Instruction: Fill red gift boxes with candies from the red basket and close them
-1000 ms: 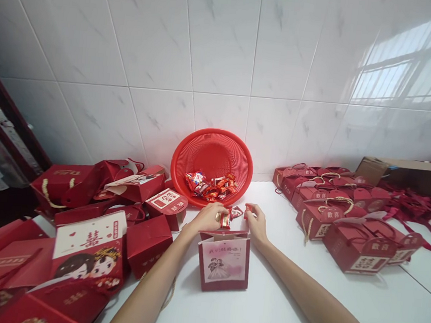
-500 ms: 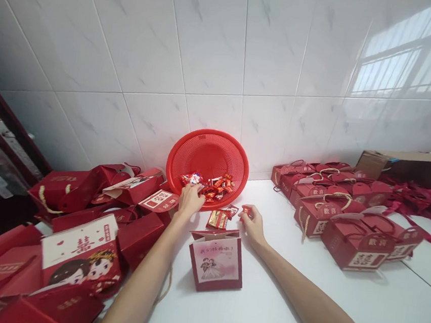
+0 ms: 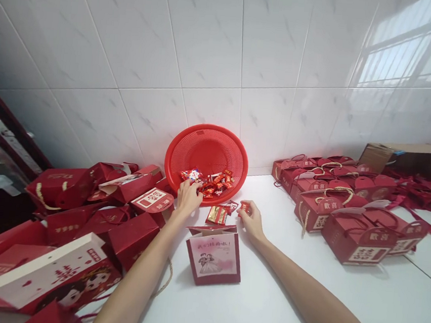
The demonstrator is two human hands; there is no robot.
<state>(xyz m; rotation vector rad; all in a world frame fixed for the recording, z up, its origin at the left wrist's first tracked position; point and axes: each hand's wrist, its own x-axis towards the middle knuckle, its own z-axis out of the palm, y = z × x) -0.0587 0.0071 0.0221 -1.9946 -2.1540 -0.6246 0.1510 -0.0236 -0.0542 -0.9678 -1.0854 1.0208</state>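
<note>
A red plastic basket (image 3: 209, 135) leans against the tiled wall with several wrapped candies (image 3: 219, 183) in its lower part. My left hand (image 3: 189, 197) reaches over its near rim, its fingers bent at the candies; what they grip, if anything, is hidden. My right hand (image 3: 251, 220) pinches a small red packet (image 3: 244, 208) just right of the basket. Beside that packet, a gold and red packet (image 3: 217, 215) lies on the white table (image 3: 204, 313). An upright red box (image 3: 214, 258) with a pink couple picture stands between my forearms, its top open.
Many red gift boxes (image 3: 131, 240) are heaped at the left. Closed red boxes (image 3: 358, 236) with handles stand in rows at the right. Behind them are a cardboard box (image 3: 414, 152) and dark red ribbons (image 3: 417, 199). A rope handle (image 3: 168, 279) lies by my left forearm.
The view has shifted slightly. My left hand still works at the candies and my right hand keeps the red packet. The white-topped box at the left has tilted over and moved left.
</note>
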